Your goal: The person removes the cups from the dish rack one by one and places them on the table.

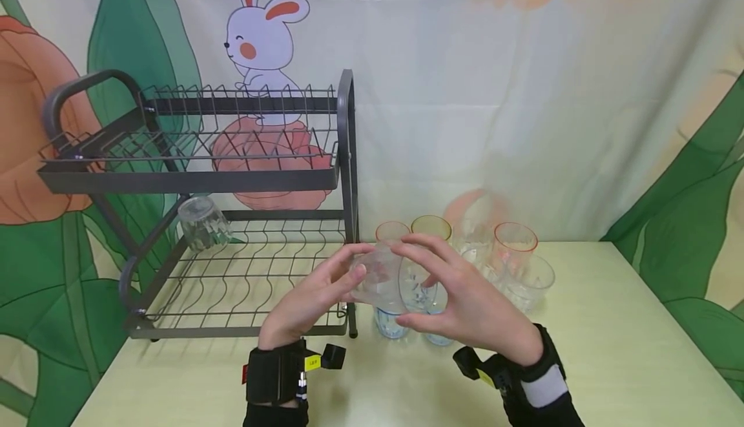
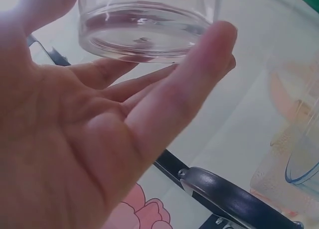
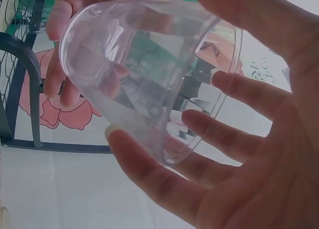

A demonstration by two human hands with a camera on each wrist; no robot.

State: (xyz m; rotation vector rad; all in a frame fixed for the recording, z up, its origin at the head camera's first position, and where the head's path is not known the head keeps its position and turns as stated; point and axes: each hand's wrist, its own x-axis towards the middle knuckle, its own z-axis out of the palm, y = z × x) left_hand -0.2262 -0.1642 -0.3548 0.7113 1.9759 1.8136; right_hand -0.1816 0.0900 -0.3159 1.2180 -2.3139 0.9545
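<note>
A clear drinking glass [image 1: 379, 280] is held in the air, tipped on its side, between both hands. My left hand [image 1: 316, 294] grips it round the base end, thumb on the near side. At the rim end, my right hand [image 1: 473, 294] holds it with thumb and fingers spread round it. In the right wrist view the glass [image 3: 134, 64] has its wide mouth toward the right palm. The left wrist view shows its thick base [image 2: 142, 40] between the left fingers and thumb. Behind the hands stand several glasses, partly hidden.
A dark two-tier dish rack [image 1: 192, 183] stands on the left. One upturned glass [image 1: 203, 225] leans at its lower tier's left end. Among the table glasses are a red-rimmed glass [image 1: 515, 239], a yellow-rimmed glass [image 1: 431, 225] and a blue-bottomed glass [image 1: 391, 325]. A printed curtain [image 1: 552, 123] hangs behind.
</note>
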